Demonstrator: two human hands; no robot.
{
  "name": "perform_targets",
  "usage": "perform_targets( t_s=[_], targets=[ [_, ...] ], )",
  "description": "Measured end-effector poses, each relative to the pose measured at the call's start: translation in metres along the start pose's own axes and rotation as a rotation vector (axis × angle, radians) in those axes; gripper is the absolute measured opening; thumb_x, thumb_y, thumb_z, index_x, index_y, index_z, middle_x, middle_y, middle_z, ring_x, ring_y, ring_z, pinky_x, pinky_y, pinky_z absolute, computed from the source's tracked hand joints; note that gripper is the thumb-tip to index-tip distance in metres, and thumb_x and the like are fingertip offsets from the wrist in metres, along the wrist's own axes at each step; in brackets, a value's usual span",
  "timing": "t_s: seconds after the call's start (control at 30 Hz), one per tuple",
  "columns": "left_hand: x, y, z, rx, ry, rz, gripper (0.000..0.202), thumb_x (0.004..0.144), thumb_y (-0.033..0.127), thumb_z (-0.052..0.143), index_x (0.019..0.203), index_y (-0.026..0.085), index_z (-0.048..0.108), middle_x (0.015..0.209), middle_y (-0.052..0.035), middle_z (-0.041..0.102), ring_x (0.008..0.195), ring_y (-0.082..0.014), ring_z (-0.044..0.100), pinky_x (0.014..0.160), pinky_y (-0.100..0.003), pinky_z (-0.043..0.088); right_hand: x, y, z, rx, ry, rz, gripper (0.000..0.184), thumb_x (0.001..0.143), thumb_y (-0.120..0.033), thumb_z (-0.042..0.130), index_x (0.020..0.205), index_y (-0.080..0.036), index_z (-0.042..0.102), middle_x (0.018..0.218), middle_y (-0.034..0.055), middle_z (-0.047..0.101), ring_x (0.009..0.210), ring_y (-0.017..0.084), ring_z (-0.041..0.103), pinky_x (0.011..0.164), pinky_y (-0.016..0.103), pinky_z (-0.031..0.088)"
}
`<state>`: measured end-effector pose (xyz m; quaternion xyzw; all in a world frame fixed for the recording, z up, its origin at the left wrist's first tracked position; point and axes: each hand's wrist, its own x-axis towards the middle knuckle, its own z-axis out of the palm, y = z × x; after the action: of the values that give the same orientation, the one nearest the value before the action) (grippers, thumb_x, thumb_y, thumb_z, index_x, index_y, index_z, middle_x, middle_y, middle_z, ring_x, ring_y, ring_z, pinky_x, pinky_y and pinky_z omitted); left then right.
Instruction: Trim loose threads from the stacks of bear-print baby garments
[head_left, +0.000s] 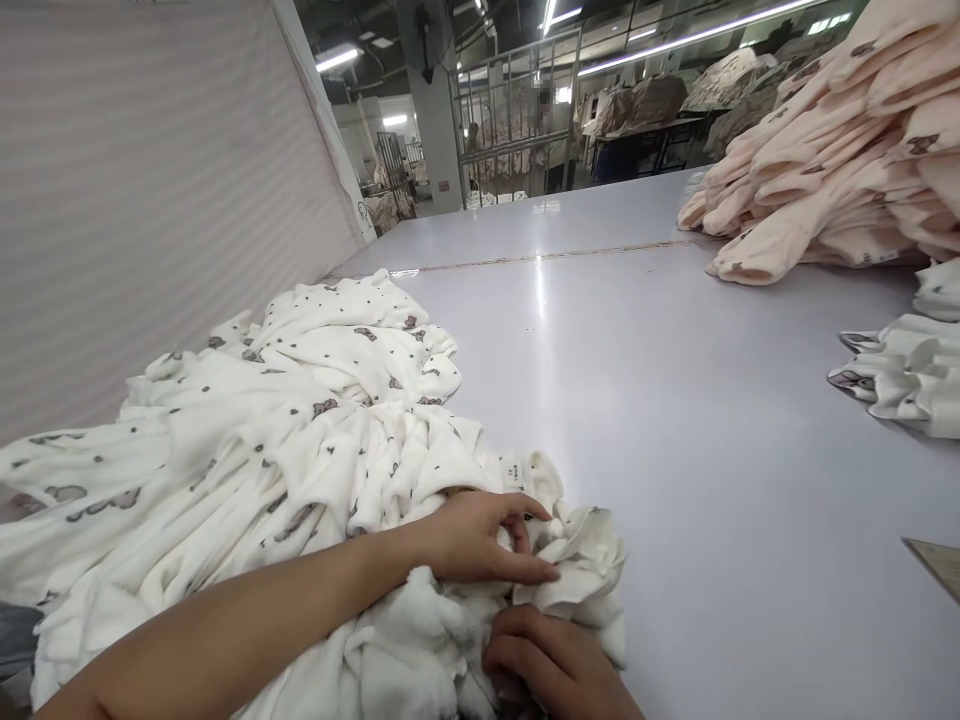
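In the head view, a heap of soft white plush garments with grey-brown printed figures lies on the left of a glossy pale-lilac tabletop. Its folds run slantwise from far left to near right; the end with a small white printed label points right. The left hand rests there, thumb and forefinger apart; the right hand curls against the cloth just nearer. Neither grip can be told for certain. A pale striped hanging sheet bounds the left. Tabletop stretches rightward to peach-pink plush garments and a white ruffled bundle.
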<state>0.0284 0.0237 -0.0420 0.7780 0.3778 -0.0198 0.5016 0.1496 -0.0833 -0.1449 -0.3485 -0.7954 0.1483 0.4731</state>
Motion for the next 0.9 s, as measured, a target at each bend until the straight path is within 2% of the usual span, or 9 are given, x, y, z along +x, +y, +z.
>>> perform_targets(
  t_s=[0.13, 0.2, 0.27, 0.33, 0.43, 0.53, 0.67, 0.77, 0.9],
  targets=[
    [0.003, 0.0, 0.007, 0.288, -0.013, 0.007, 0.028, 0.068, 0.038, 0.068, 0.093, 0.025, 0.07, 0.078, 0.0018, 0.069, 0.074, -0.0168, 0.06, 0.069, -0.025, 0.041, -0.005, -0.004, -0.02, -0.005, 0.128, 0.173, 0.027, 0.094, -0.035, 0.035, 0.08, -0.028, 0.057, 0.067, -0.0035, 0.065, 0.059, 0.009, 0.062, 0.056, 0.015, 0.048],
    [0.005, -0.002, 0.01, 0.347, 0.006, 0.005, 0.014, 0.071, 0.03, 0.064, 0.08, 0.024, 0.073, 0.075, 0.0017, 0.07, 0.073, -0.0168, 0.061, 0.07, -0.025, 0.041, -0.012, 0.005, -0.046, -0.126, 0.269, 0.464, 0.013, 0.09, -0.033, 0.045, 0.087, -0.025, 0.056, 0.081, 0.0024, 0.067, 0.071, 0.015, 0.066, 0.063, 0.021, 0.052],
    [0.007, -0.005, 0.013, 0.351, 0.012, 0.011, 0.014, 0.072, 0.026, 0.06, 0.076, 0.024, 0.073, 0.073, 0.0018, 0.071, 0.071, -0.0162, 0.062, 0.069, -0.025, 0.041, -0.02, 0.024, -0.074, -0.267, 0.374, 0.79, 0.02, 0.089, -0.037, 0.049, 0.102, -0.023, 0.054, 0.096, 0.0075, 0.067, 0.075, 0.019, 0.067, 0.06, 0.025, 0.052],
    [0.007, -0.007, 0.014, 0.347, 0.02, 0.024, 0.015, 0.072, 0.027, 0.059, 0.078, 0.024, 0.073, 0.071, 0.0015, 0.07, 0.068, -0.0162, 0.061, 0.067, -0.025, 0.041, -0.026, 0.051, -0.096, -0.346, 0.394, 1.029, 0.04, 0.088, -0.048, 0.045, 0.116, -0.02, 0.052, 0.11, 0.013, 0.064, 0.082, 0.024, 0.067, 0.062, 0.032, 0.053],
    [0.007, -0.009, 0.016, 0.338, 0.034, 0.05, 0.015, 0.071, 0.027, 0.059, 0.077, 0.022, 0.072, 0.068, 0.001, 0.069, 0.065, -0.0157, 0.06, 0.065, -0.025, 0.04, -0.03, 0.083, -0.109, -0.333, 0.282, 1.152, 0.042, 0.087, -0.05, 0.046, 0.1, -0.013, 0.061, 0.101, 0.0145, 0.068, 0.087, 0.025, 0.066, 0.068, 0.036, 0.053],
    [0.007, -0.006, 0.015, 0.32, 0.099, 0.064, 0.02, 0.077, 0.03, 0.055, 0.087, 0.021, 0.07, 0.076, -0.0002, 0.069, 0.071, -0.0157, 0.06, 0.067, -0.026, 0.041, -0.022, 0.081, -0.101, -0.295, 0.186, 1.049, 0.033, 0.085, -0.046, 0.052, 0.091, -0.015, 0.061, 0.081, 0.0063, 0.07, 0.068, 0.02, 0.066, 0.059, 0.032, 0.052],
    [0.002, 0.004, 0.006, 0.118, 0.28, 0.093, 0.048, 0.084, 0.047, 0.048, 0.127, 0.025, 0.046, 0.109, -0.0037, 0.059, 0.077, -0.014, 0.055, 0.071, -0.026, 0.044, -0.009, 0.037, -0.077, -0.245, 0.126, 0.652, 0.018, 0.088, -0.036, 0.046, 0.094, -0.023, 0.058, 0.085, 0.0042, 0.066, 0.072, 0.018, 0.062, 0.059, 0.027, 0.049],
    [-0.002, 0.01, -0.003, 0.059, 0.165, 0.125, 0.056, 0.077, 0.053, 0.057, 0.125, 0.028, 0.046, 0.12, -0.0041, 0.053, 0.079, -0.0143, 0.053, 0.072, -0.026, 0.044, -0.005, 0.008, -0.058, -0.173, 0.044, 0.358, 0.02, 0.084, -0.024, 0.049, 0.1, -0.028, 0.06, 0.093, 0.0034, 0.067, 0.077, 0.017, 0.062, 0.065, 0.026, 0.048],
    [-0.002, 0.009, -0.008, 0.155, -0.058, 0.132, 0.05, 0.073, 0.033, 0.062, 0.121, 0.028, 0.049, 0.097, 0.0019, 0.062, 0.072, -0.0121, 0.054, 0.074, -0.025, 0.043, -0.004, -0.006, -0.041, -0.12, -0.028, 0.175, 0.02, 0.082, -0.022, 0.053, 0.099, -0.028, 0.06, 0.089, 0.0032, 0.069, 0.07, 0.017, 0.062, 0.06, 0.025, 0.047]
  ],
)
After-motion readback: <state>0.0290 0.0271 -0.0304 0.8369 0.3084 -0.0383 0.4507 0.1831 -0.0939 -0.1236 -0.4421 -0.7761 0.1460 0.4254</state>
